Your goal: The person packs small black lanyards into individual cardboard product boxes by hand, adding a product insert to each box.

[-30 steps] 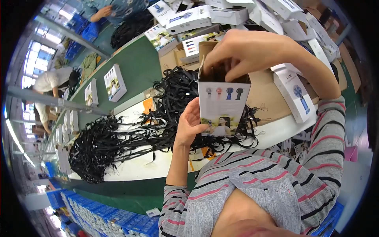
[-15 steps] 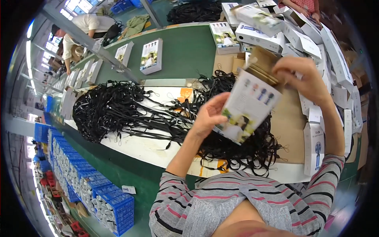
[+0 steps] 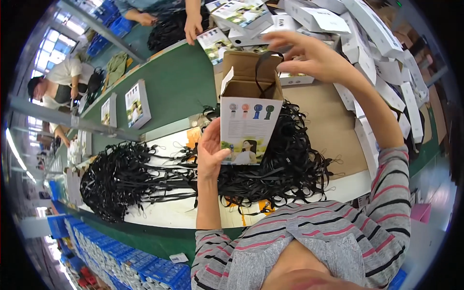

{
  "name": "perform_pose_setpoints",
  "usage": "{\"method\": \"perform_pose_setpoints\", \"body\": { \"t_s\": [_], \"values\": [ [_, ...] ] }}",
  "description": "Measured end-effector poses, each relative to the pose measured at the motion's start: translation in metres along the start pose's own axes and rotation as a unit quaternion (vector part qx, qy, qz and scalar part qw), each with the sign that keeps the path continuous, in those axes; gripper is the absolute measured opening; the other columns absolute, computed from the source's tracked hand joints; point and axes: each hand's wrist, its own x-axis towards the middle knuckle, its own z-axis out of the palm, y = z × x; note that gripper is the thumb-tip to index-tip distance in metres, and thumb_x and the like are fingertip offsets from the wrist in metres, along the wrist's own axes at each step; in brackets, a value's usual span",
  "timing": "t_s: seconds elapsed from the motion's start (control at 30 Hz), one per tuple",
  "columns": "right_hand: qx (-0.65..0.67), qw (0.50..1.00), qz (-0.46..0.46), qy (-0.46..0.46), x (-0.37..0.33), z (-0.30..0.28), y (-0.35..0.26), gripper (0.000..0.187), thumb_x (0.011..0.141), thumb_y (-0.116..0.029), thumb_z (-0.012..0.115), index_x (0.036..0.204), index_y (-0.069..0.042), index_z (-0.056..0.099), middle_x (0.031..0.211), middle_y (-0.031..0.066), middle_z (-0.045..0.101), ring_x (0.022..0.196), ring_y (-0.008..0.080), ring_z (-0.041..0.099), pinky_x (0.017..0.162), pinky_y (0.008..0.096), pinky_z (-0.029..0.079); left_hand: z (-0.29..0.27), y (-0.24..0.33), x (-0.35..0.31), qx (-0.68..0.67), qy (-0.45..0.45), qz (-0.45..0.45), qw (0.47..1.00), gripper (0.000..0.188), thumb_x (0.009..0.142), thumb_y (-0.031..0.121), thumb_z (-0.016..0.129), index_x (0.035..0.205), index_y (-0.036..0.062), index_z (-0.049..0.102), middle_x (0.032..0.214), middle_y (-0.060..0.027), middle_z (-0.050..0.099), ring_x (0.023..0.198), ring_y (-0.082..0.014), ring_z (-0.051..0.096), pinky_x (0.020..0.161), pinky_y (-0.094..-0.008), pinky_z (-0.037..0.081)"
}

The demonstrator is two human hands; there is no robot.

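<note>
My left hand (image 3: 210,152) grips a white fan carton (image 3: 249,118) by its lower left side, with the thumb on the printed front. The carton's brown top flaps stand up, and its upper end is open. A black strap (image 3: 258,72) arcs over the opening and dips inside. My right hand (image 3: 304,55) is at the upper right of the carton, fingers apart, close to the strap; whether they touch is hard to see. Under and around the carton lies a tangled heap of black lanyards (image 3: 295,169).
Many white cartons (image 3: 319,19) are piled at the back and right. Another lanyard bundle (image 3: 116,174) lies left. Cartons (image 3: 137,106) stand on the green belt (image 3: 169,77). Blue crates (image 3: 159,270) line the lower left. A co-worker's hand (image 3: 193,29) reaches in at the far side.
The carton has moved left and turned more upright, showing its open top. My right hand has moved away up and left, and a black strap now shows at the opening. A co-worker's hands have appeared.
</note>
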Motion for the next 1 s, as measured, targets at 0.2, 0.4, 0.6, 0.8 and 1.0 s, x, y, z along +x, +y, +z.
{"method": "perform_pose_setpoints", "body": {
  "t_s": [0.2,0.4,0.6,0.8,1.0],
  "values": [
    [0.191,0.978,0.081,-0.021,0.0,-0.011,0.012,0.02,0.084,-0.009,0.06,0.101,0.002,0.063,0.078,0.0043,0.063,0.069,0.0071,0.061,0.065,0.0211,0.051,0.007,-0.003,-0.003,-0.018,0.006,-0.006,1.0,0.081,0.057,0.006,0.074,0.131,-0.0026,0.04,0.127,-0.0138,0.049,0.12,-0.0231,0.046,0.103,-0.035,0.034],
    [0.092,0.994,-0.043,0.033,0.008,-0.019,-0.03,0.019,0.087,-0.003,0.049,0.098,0.001,0.064,0.087,0.0055,0.064,0.081,0.0097,0.061,0.075,0.0212,0.05,0.009,-0.004,-0.007,-0.01,0.016,-0.024,1.0,0.081,0.058,0.007,0.075,0.131,-0.0027,0.04,0.127,-0.0142,0.049,0.119,-0.0235,0.046,0.103,-0.0351,0.034],
    [0.274,0.959,-0.07,0.033,0.02,-0.007,-0.05,0.016,0.09,-0.009,0.05,0.096,0.002,0.059,0.089,0.0052,0.061,0.081,0.01,0.06,0.079,0.0224,0.049,0.019,-0.002,-0.011,0.0,-0.001,-0.008,1.0,0.082,0.058,0.007,0.075,0.131,-0.0032,0.04,0.126,-0.0137,0.049,0.117,-0.0228,0.047,0.102,-0.0351,0.035],
    [0.405,0.911,0.002,0.081,0.026,-0.019,-0.045,0.016,0.088,0.004,0.045,0.099,0.003,0.058,0.094,0.0123,0.062,0.086,0.0184,0.063,0.082,0.0275,0.051,0.015,-0.001,-0.022,-0.022,-0.013,-0.004,1.0,0.081,0.058,0.005,0.074,0.131,-0.0035,0.039,0.125,-0.0129,0.05,0.115,-0.0219,0.048,0.102,-0.0348,0.035],
    [0.167,0.974,-0.154,-0.018,0.015,-0.021,-0.047,0.012,0.087,-0.007,0.051,0.091,0.001,0.06,0.085,0.0049,0.061,0.08,0.0108,0.06,0.076,0.0231,0.048,0.022,-0.005,-0.028,-0.068,-0.039,0.002,0.997,0.082,0.057,0.002,0.073,0.131,-0.0028,0.039,0.124,-0.0119,0.051,0.115,-0.0218,0.049,0.101,-0.0346,0.036]
  ]
}}
